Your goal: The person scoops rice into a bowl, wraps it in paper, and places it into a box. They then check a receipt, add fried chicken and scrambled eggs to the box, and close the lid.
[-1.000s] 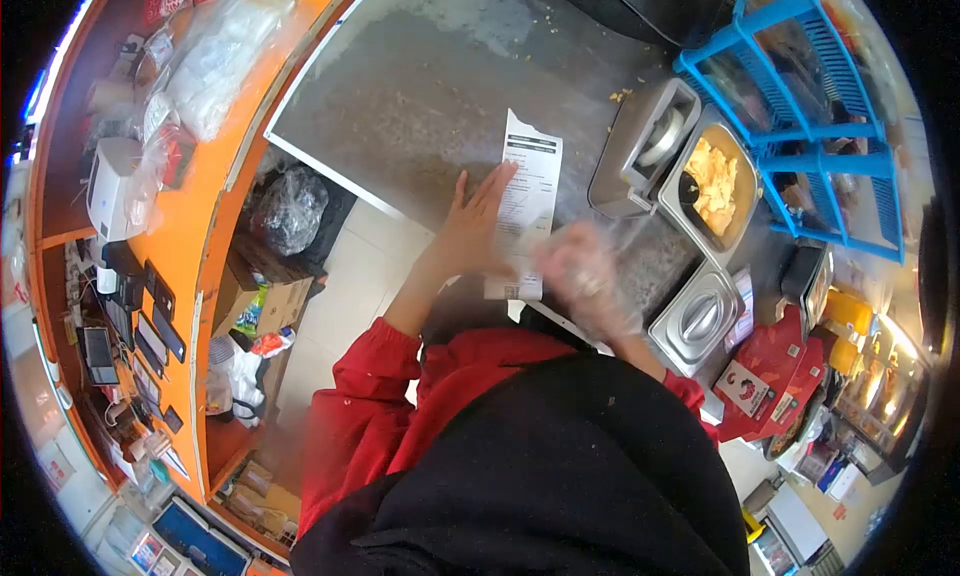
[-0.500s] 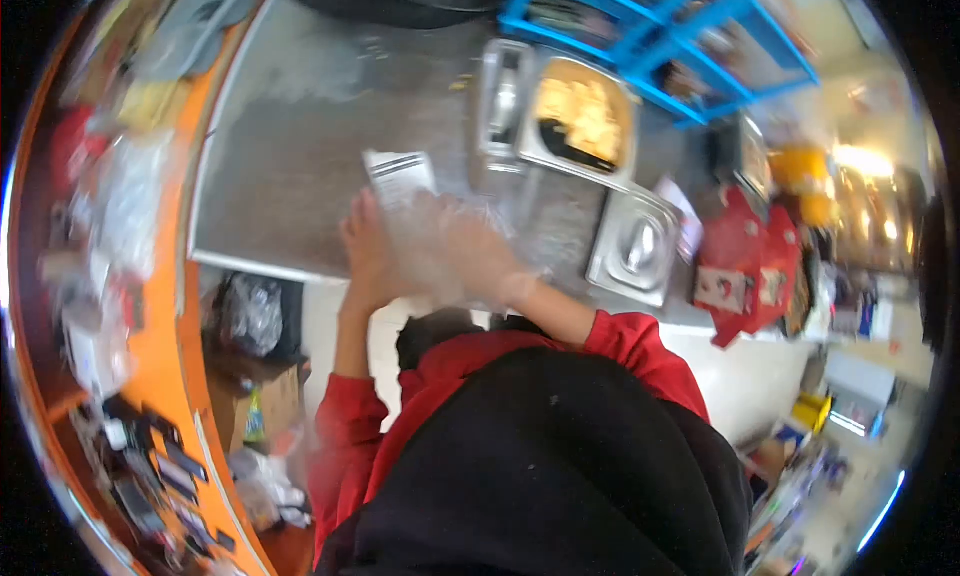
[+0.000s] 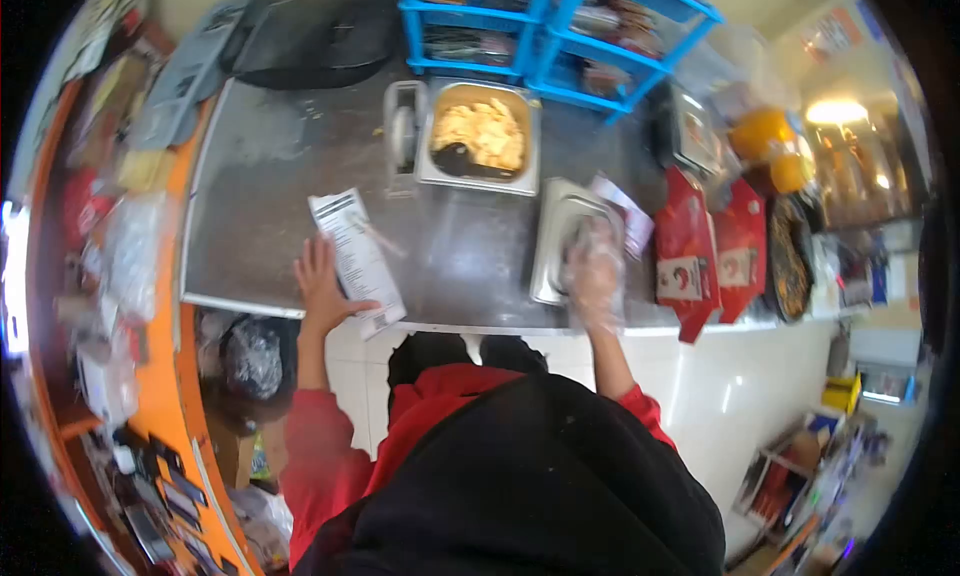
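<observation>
My bare left hand [image 3: 326, 288] lies with spread fingers at the left edge of a long printed paper slip [image 3: 362, 261], its thumb over the slip's lower part. In a clear plastic glove, my right hand [image 3: 597, 273] rests on the steel lid [image 3: 553, 238] to the right, its fingers around the handle area, which they hide. Between and beyond the hands stands a steel pan [image 3: 528, 181] of yellow food pieces [image 3: 482, 134] with a black utensil part in it.
Blue racks [image 3: 560, 51] with packets stand at the back. Red cartons [image 3: 687, 246] are right of the lid, beside a dark tray [image 3: 790, 256]. A narrow steel holder [image 3: 403, 141] sits left of the pan. The counter's front edge [image 3: 480, 329] runs near my body.
My hands have moved apart, the right one going right onto the lid. The slip, partly hidden before, now shows at full length. The camera view has shifted.
</observation>
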Demonstrator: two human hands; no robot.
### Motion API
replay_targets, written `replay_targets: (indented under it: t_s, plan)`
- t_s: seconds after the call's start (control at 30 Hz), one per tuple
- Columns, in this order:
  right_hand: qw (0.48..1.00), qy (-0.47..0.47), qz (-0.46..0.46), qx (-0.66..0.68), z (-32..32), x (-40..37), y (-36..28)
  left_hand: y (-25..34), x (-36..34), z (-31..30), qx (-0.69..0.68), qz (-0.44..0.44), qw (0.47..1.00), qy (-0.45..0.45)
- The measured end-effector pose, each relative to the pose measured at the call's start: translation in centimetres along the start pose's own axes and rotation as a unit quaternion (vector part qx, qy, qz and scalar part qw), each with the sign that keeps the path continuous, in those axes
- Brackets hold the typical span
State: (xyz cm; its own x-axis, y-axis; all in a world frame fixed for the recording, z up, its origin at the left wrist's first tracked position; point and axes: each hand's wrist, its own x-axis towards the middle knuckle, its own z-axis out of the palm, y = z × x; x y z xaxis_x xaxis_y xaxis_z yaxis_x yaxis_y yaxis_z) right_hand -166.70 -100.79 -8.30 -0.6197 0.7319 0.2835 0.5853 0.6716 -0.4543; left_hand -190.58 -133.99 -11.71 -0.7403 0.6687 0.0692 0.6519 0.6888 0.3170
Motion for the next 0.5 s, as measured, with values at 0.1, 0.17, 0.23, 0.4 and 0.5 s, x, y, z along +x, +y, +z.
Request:
replay_targets:
  t_s: [0.1, 0.17, 0.23, 0.4, 0.5]
  plan:
    - [0.996, 0.026, -0.007, 0.086, -4.5, 3.2, -4.0, 2.0, 0.3, 0.1, 0.018, -0.006, 0.999, -0.026]
    - [0.993, -0.009, -0.027, 0.117, -6.0, 6.6, -7.6, 3.8, 0.5, 0.1, -0.001, -0.017, 0.999, -0.033]
    - [0.983, 0.040, -0.157, 0.084, -3.7, 10.3, -9.5, 4.7, 0.4, 0.7, 0.010, -0.009, 0.999, -0.038]
    - [0.988, -0.108, -0.105, 0.032, 6.5, 16.4, -10.9, 5.8, 0.4, 1.1, -0.015, -0.023, 1.000, -0.010]
    - [0.989, -0.042, -0.136, 0.025, 7.3, 16.2, -11.1, 5.3, 0.3, 1.3, -0.043, -0.030, 0.999, 0.008]
